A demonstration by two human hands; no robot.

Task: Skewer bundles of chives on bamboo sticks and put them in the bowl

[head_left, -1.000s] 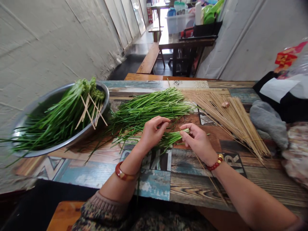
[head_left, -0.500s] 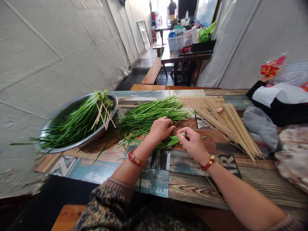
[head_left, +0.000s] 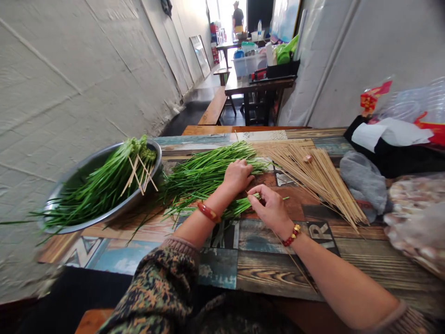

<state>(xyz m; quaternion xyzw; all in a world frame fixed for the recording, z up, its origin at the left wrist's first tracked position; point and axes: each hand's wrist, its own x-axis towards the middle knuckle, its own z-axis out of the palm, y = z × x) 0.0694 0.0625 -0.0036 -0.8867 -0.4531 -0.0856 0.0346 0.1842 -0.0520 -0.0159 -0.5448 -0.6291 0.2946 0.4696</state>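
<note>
A loose pile of green garlic chives [head_left: 212, 167] lies across the middle of the table, with pale stem ends to the right. My left hand [head_left: 238, 176] rests at that pile's right side, its fingers curled down; their tips are hidden. Just nearer to me, my right hand [head_left: 269, 208] pinches a thin bamboo skewer [head_left: 301, 269], whose tail slants down towards the table's front edge. Beneath and beside the right fingers is a small bunch of chives [head_left: 243, 205]; whether the skewer passes through it I cannot tell.
On the left stands a metal basin [head_left: 104, 220] with chives and several skewers. A fan of bamboo skewers [head_left: 323, 181] lies right of the pile. Further right are a grey plastic bag [head_left: 363, 181] and a clear bag of pale pieces [head_left: 413, 222]. A person [head_left: 238, 18] stands far back.
My left hand has moved away from the right fingers, forward to the stem ends of the chive pile. The right hand keeps its pinch on the skewer. The view has shifted slightly.
</note>
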